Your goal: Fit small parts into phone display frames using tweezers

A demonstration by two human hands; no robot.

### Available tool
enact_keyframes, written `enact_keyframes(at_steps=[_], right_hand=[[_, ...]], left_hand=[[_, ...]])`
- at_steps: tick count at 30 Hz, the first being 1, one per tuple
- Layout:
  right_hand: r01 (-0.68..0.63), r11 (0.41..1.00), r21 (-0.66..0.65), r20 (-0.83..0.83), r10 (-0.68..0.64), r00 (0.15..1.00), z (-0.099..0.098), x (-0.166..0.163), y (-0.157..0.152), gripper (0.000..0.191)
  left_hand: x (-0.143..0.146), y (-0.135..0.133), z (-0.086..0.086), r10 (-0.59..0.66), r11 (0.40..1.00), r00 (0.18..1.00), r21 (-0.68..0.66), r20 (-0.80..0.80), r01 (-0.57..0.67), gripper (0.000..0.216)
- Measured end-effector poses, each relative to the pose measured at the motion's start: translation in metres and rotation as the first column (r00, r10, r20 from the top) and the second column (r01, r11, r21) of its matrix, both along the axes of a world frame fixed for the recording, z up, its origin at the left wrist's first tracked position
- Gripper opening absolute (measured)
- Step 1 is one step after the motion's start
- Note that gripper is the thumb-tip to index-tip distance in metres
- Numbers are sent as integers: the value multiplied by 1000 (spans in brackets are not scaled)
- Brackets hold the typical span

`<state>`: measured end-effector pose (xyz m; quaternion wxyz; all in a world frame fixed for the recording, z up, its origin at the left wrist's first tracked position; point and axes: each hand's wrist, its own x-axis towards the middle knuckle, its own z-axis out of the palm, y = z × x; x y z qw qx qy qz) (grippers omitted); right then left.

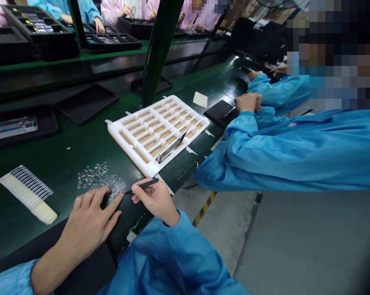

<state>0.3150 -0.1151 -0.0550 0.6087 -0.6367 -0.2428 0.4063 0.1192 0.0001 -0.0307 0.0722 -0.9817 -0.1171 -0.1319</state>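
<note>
My left hand (86, 221) lies flat on the dark green bench top (59, 151), fingers apart and empty, its fingertips at the edge of a scatter of small silvery metal parts (99, 178). My right hand (154, 200) pinches black tweezers (145, 184), whose tips point left toward those parts. Beyond the hands is a white foam tray (123, 133) with tan-lined slots. A slim metal-framed panel (171, 147) leans across its near corner. To the left lies a white comb-like strip (27, 192) with a cream end.
A co-worker's blue sleeves and hands (249, 102) rest on a black case (220, 112) to the right. Black trays (86, 102) sit on the bench and back shelf. A dark green post (159, 49) rises behind the foam tray. Hazard-taped floor (203, 209) lies beyond the bench edge.
</note>
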Motion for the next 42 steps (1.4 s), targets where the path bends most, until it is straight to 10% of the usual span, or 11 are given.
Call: enact_keyframes(at_steps=[9,15,20,25,30,36,42], right_hand=[[218,962,164,177,-246,953,-8,-20,-13,27],[259,947,188,338,-310,889,-7,-27,-4,21],[224,935,276,408,-324,854,-10,-25,-3,19],[257,936,238,388,-335,859,-22,-21,-3,15],[243,938,246,405,-327,854,-25,-17,-2,16],[246,944,218,383,-315,868,-23,-16,-7,17],[204,968,148,236,-235,943,-18,-15,-11,30]], left_hand=[[-4,3,6,-30,986,995,-159,90,44,38],[-2,-4,81,-204,806,973,-583,-110,103,51],[92,-8,122,-228,823,967,-553,-114,129,36],[214,-8,94,-35,897,990,-441,-134,-28,38],[262,-10,59,31,891,997,-450,-72,-60,29],[243,-4,88,-34,898,997,-436,73,62,29],[123,16,138,-104,895,903,-357,417,268,33]])
